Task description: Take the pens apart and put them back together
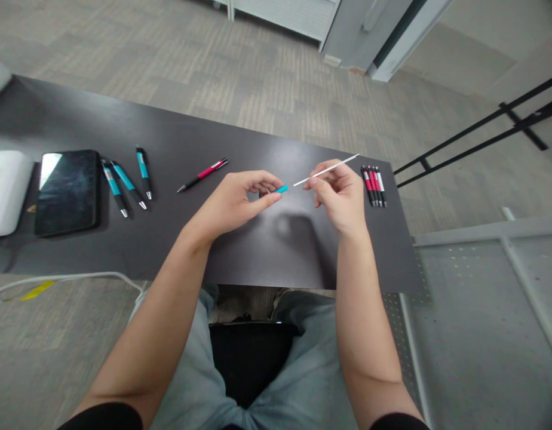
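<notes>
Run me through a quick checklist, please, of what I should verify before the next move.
1. White rod held: ok, pinched in the right hand.
2. Teal piece held: ok, between thumb and fingers of the left hand.
3. Rod tip apart from the teal piece: ok, a small gap shows between them.
4. Full contents of the left hand: cannot tell, the fingers hide part of it.
5. Four pens at the right lined up: ok, side by side on the table.
6. Single red-and-black pen out of the hands: ok, lying beyond the left wrist.
</notes>
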`<state>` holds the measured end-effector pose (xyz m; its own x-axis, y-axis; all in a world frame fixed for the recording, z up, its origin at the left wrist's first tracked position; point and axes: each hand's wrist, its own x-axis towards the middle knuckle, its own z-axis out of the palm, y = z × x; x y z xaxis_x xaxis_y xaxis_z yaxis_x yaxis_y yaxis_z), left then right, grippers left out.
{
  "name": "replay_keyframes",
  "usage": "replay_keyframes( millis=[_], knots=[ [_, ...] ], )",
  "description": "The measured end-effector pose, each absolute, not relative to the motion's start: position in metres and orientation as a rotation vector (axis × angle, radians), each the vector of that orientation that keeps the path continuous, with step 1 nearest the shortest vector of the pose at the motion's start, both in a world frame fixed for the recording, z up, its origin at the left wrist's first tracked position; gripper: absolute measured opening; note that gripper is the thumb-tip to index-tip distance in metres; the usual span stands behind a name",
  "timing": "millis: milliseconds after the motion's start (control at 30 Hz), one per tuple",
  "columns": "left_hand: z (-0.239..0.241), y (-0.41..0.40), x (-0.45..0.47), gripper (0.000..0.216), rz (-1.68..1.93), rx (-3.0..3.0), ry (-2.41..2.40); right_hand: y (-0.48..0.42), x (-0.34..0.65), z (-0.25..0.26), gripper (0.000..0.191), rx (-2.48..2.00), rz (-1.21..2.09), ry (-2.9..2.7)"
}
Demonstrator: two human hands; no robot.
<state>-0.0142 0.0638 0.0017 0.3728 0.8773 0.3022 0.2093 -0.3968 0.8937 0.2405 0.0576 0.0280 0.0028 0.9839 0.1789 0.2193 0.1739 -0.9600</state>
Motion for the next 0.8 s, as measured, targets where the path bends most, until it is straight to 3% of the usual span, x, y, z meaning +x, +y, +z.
replay_keyframes(
  millis=[400, 800],
  knots=[
    [0.001, 0.064, -0.013, 0.028, 1.044, 1.816, 0.928, 0.055, 0.24, 0.021, 0.054, -1.255, 1.12, -1.61],
    [-0.001, 0.066, -0.013, 0.027, 1.044, 1.813, 0.939, 0.059, 0.234, 0.023, 0.065, -1.244, 1.012, -1.516]
  ],
)
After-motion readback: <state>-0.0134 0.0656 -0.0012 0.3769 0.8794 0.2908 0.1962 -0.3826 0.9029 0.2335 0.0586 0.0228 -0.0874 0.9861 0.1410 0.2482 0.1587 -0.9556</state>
